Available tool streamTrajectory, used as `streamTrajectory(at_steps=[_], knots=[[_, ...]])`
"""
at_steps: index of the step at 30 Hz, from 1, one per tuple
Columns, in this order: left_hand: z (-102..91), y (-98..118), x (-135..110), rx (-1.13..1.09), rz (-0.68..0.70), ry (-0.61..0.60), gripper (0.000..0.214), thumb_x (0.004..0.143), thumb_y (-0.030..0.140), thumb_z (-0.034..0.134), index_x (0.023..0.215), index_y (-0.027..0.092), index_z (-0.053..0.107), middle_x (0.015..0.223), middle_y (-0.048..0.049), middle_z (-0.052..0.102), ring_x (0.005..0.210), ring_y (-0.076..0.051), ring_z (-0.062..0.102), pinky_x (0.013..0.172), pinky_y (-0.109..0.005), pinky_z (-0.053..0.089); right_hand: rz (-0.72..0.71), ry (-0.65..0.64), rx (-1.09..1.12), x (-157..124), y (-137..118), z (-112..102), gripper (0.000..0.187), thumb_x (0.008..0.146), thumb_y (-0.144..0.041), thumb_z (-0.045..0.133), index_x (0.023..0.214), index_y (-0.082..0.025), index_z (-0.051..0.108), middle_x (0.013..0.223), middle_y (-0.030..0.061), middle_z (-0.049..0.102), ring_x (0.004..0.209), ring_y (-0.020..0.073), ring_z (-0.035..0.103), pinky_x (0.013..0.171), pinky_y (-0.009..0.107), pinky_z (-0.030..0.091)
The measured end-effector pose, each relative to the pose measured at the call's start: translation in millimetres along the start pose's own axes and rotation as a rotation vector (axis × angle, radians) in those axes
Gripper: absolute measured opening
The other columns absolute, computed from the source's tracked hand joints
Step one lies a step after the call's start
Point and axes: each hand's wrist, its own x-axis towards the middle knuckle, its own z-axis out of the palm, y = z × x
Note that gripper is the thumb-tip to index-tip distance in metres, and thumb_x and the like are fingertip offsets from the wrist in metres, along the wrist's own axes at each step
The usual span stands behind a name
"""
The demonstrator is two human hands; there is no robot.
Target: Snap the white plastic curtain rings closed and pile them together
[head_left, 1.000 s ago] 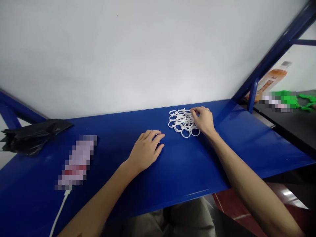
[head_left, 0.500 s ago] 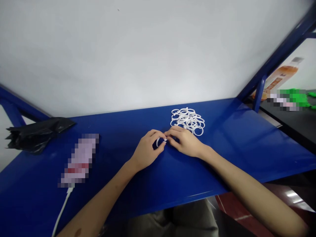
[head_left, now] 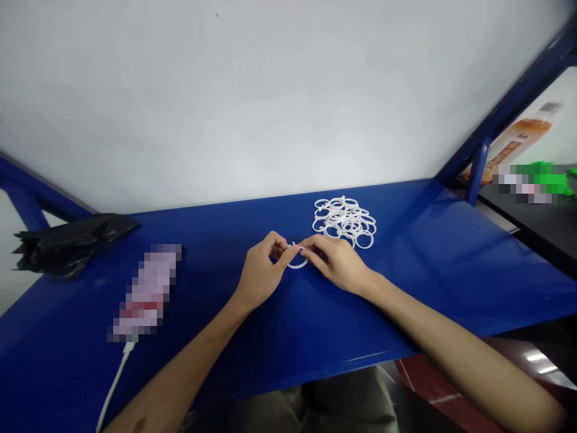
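Between my hands is a thin white ring point(head_left: 297, 266), its lower curve showing against the blue tabletop point(head_left: 216, 240). My left hand point(head_left: 265, 267) pinches the ring's upper left part between thumb and fingers. On the other side my right hand point(head_left: 336, 261) grips its upper right part with thumb and forefinger. Fingertips hide much of the upper edge, where a small white nub sticks up. Just beyond my right hand lies a pile of similar white rings point(head_left: 364, 240), several of them with small knobs, overlapping one another.
At the left lie a crumpled black plastic bag point(head_left: 76, 240) and a blurred-out flat object point(head_left: 148, 288) with a white cable point(head_left: 112, 385). A pale wall point(head_left: 270, 102) rises behind. Blue frame bars point(head_left: 478, 171) stand at right, before a bottle point(head_left: 518, 141) and a blurred green item point(head_left: 545, 180).
The ring has turned from nearly edge-on between my fingers to lying flatter, its lower curve now facing me. My left hand has shifted slightly left; both hands keep hold.
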Motion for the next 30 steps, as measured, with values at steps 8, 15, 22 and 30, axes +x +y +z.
streamTrajectory(at_steps=[8, 15, 22, 30], knots=[[-2.0, -10, 2, -0.107, -0.024, -0.05, 0.026, 0.084, 0.044, 0.069, 0.081, 0.021, 0.059, 0.073, 0.0028, 0.063, 0.065, -0.012, 0.058, 0.06, -0.023, 0.044, -0.163, -0.077, 0.015, -1, 0, -7, 0.022, 0.104, -0.027, 0.043, 0.097, -0.018, 0.061, 0.088, 0.0057, 0.066, 0.076, 0.0149, 0.062, 0.07, 0.029, 0.05], [-2.2, -8, 1, 0.036, 0.109, -0.109, 0.03, 0.093, 0.047, 0.056, 0.078, 0.022, 0.062, 0.076, 0.0013, 0.068, 0.067, -0.014, 0.061, 0.066, -0.027, 0.049, -0.233, -0.141, -0.083, -4, -7, -6, 0.029, 0.105, -0.028, 0.037, 0.103, -0.017, 0.064, 0.086, 0.0077, 0.064, 0.078, 0.0175, 0.06, 0.069, 0.03, 0.049], [8.6, -20, 7, 0.415, 0.268, -0.079, 0.024, 0.097, 0.038, 0.055, 0.112, 0.021, 0.06, 0.118, -0.0079, 0.066, 0.116, -0.025, 0.057, 0.102, -0.045, 0.046, 0.152, 0.428, -0.269, 11, 25, -38, 0.025, 0.098, -0.031, 0.049, 0.102, -0.019, 0.071, 0.092, 0.0071, 0.073, 0.076, 0.0187, 0.065, 0.074, 0.033, 0.05], [11.0, -29, 6, 0.574, 0.288, -0.201, 0.024, 0.097, 0.033, 0.055, 0.114, 0.018, 0.061, 0.128, -0.0113, 0.059, 0.124, -0.028, 0.052, 0.106, -0.048, 0.043, 0.65, 0.619, -0.411, 14, 97, -71, 0.021, 0.086, -0.033, 0.058, 0.092, -0.019, 0.073, 0.086, 0.0077, 0.076, 0.08, 0.0251, 0.069, 0.077, 0.036, 0.049]])
